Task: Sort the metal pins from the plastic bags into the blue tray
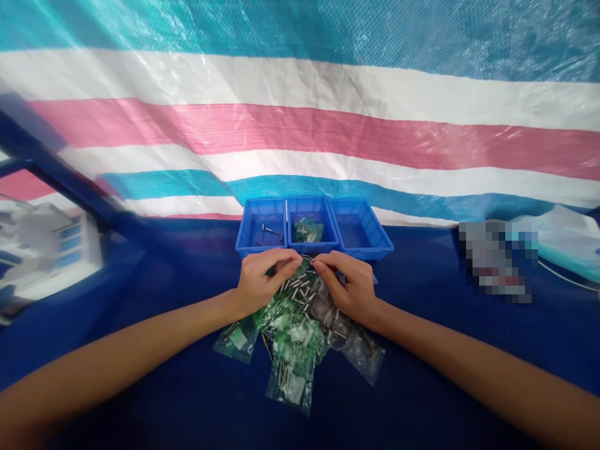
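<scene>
My left hand point(260, 278) and my right hand point(350, 286) meet above a pile of small parts, thumbs and fingertips pinched together. Between the fingertips shows a thin metal pin point(307, 257), gripped from both sides; its exact shape is too small to tell. Below lie loose silvery metal pins point(300, 289), heaped on green-tinted plastic bags point(295, 334). Clear bags point(363, 350) with more metal pieces spread under my right hand. One small bag point(239, 340) rests beneath my left wrist.
Three blue bins stand behind my hands: the left bin point(244, 240) holds a few pins, the middle bin point(313, 246) a green bag, the right bin point(382, 237) nothing visible. A white machine point(51, 250) is at left. A striped tarp point(300, 125) hangs behind the blue table point(178, 369).
</scene>
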### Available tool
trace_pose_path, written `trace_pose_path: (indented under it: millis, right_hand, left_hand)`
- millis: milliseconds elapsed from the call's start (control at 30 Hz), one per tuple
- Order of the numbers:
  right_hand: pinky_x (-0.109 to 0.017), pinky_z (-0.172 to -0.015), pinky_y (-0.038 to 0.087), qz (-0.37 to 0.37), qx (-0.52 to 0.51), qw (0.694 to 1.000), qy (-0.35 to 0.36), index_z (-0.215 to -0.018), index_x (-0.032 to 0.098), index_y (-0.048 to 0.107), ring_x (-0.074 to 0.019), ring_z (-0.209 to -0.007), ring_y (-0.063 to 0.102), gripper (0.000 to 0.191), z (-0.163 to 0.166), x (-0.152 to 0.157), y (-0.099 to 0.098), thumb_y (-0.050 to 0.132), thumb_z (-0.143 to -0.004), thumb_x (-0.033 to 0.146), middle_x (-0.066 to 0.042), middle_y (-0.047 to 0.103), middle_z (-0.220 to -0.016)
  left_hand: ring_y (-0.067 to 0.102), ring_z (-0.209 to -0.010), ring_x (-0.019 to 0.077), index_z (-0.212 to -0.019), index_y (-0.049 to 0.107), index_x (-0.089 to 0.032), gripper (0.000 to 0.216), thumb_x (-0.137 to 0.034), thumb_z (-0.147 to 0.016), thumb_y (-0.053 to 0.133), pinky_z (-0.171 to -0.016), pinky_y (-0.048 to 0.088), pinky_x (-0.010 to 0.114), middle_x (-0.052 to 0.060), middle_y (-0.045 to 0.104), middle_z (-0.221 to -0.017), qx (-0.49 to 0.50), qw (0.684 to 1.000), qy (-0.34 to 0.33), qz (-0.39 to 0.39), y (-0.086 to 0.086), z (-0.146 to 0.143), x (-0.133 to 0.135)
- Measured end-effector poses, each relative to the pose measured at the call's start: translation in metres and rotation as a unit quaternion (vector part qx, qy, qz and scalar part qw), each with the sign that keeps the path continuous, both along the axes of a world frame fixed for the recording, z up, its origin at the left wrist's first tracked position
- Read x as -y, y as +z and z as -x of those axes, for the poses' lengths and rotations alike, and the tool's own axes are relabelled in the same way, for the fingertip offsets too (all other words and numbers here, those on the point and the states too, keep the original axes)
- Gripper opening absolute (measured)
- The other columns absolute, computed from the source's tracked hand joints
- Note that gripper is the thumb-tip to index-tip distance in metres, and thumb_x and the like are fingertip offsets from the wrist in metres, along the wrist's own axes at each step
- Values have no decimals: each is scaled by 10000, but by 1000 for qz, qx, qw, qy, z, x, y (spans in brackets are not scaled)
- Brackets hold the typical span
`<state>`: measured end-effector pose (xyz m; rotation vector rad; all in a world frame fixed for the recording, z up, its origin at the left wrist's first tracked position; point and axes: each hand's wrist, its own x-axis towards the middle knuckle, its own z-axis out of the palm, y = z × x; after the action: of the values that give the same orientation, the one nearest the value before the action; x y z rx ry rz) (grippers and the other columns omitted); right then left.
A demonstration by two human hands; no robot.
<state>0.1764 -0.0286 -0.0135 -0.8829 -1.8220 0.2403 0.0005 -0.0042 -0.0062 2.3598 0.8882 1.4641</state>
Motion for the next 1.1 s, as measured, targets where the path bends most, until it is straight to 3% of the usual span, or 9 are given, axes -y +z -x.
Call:
trace_pose_path:
  millis: [1100]
  right_hand:
    - [-218,-474,407,-45,15,998,30,-810,141,630,-102,-489,527,139,-1,-1,-5,501,-860,155,-15,603,-575]
  left_hand:
    - [549,-454,57,-790,636,-139,116,-222,-838,571,-471,438,161,-18,641,-589,-4,1000,-13,-15,-2,1,-1]
